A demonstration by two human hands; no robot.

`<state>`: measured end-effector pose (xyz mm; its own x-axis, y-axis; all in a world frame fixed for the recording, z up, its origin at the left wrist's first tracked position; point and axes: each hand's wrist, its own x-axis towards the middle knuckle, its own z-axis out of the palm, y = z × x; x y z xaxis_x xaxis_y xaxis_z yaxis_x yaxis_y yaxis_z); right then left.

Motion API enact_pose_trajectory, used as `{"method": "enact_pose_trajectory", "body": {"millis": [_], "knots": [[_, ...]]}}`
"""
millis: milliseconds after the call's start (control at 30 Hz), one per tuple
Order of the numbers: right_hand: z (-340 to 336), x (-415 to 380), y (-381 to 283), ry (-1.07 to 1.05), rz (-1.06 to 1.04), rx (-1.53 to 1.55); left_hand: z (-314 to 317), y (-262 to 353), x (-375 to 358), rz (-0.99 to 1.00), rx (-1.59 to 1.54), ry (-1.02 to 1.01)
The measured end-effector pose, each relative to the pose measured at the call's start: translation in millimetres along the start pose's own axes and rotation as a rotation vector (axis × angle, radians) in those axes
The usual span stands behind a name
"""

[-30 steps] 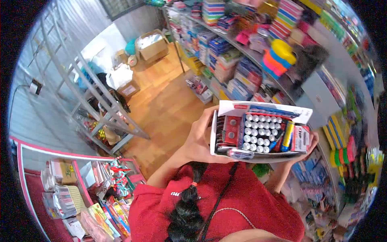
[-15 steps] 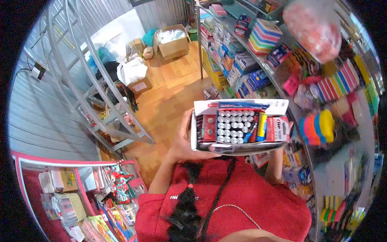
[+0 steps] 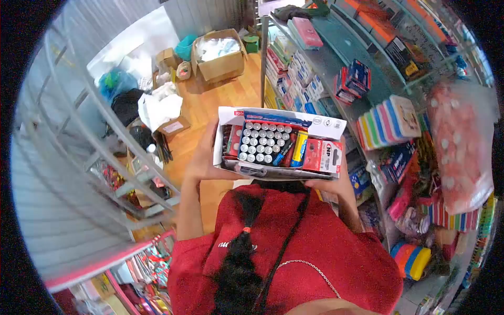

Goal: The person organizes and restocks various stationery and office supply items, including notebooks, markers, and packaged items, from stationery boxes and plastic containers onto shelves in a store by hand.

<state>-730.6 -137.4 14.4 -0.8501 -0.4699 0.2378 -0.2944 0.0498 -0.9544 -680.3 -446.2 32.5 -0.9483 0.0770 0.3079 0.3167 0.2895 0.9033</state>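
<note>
Between my two hands I hold a white cardboard box (image 3: 325, 124) in front of my chest, its top uncovered. Rows of small batteries (image 3: 262, 142) stand upright inside it, their silver ends facing up. Beside them lie loose batteries, one of them a thicker yellow and blue battery (image 3: 300, 149), and a red battery package (image 3: 321, 155). My left hand (image 3: 206, 155) grips the box's left end, fingers partly hidden behind it. My right hand (image 3: 338, 184) supports the lower right corner, its fingers mostly under the box.
Glass shelves on the right hold battery boxes (image 3: 358, 79), a stack of coloured sponges (image 3: 389, 122) and a plastic bag of pink items (image 3: 459, 147). A metal ladder (image 3: 113, 113) leans at the left. On the wooden floor stand an open carton (image 3: 223, 65) and a smaller box (image 3: 176, 125).
The box has shifted left and slightly up in view, still between both hands. My view has turned towards the right, showing more of the upper shelf.
</note>
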Motion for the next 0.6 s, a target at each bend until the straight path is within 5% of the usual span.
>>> {"method": "enact_pose_trajectory", "body": {"millis": [167,300,600], "knots": [[34,50,23,0.336,-0.004,0.179,-52,-55,107,0.151,0.084,-0.261],[55,113,48,0.56,0.017,0.175,-77,-99,210,0.019,-0.156,-0.39],[86,216,65,0.932,0.064,0.027,-100,-146,380,0.354,0.022,-0.693]]}}
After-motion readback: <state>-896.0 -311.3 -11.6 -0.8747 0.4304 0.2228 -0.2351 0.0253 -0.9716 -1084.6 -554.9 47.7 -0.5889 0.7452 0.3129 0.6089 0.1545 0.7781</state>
